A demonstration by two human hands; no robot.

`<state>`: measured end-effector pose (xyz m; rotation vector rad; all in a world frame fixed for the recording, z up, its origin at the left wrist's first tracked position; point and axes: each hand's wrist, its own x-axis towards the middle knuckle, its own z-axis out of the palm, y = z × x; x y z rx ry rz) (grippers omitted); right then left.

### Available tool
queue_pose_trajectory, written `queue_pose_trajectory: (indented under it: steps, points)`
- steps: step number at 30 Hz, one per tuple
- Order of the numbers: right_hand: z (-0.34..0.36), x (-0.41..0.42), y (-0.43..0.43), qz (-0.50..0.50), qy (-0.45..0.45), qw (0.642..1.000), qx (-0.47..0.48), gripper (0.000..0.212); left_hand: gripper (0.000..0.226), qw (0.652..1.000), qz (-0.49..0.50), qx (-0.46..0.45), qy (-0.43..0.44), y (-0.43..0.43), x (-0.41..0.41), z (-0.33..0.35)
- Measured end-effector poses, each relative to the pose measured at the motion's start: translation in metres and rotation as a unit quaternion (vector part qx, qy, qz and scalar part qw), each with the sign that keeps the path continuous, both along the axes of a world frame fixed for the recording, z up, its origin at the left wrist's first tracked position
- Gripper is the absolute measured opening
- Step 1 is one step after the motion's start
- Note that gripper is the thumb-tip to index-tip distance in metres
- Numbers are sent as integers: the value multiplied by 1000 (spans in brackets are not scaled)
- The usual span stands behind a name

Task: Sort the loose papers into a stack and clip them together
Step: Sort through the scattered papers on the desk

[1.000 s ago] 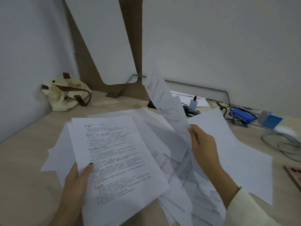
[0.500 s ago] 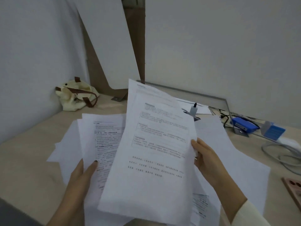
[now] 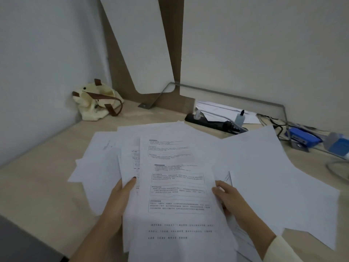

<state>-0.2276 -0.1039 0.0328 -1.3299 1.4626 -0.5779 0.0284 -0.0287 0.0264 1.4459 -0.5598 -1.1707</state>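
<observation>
The left hand (image 3: 117, 203) and right hand (image 3: 234, 203) hold the papers (image 3: 177, 186) by opposite edges, fingers clamped on them. The sheets look thin, limp and slippery, probably best gripped along both sides.

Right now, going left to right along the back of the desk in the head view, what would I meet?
Cream bag → black power strip → blue stapler.
</observation>
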Motion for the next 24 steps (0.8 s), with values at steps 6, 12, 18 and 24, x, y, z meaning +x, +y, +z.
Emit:
queue_pose_trajectory:
  steps: [6, 12, 18, 24]
  points:
    - [6, 8, 10, 31, 24, 998, 50, 71, 33, 1000, -12, 16, 21, -14, 5, -9]
    - [17, -5, 12, -33, 99, 994, -20, 66, 39, 1000, -16, 14, 17, -17, 10, -18]
    - [26, -1, -9, -172, 24, 979, -105, 23, 36, 999, -32, 22, 3, -19, 11, -25]
    - [-4, 44, -34, -176, 40, 979, -93, 32, 43, 1000, -17, 17, 5, -20, 9, -24]
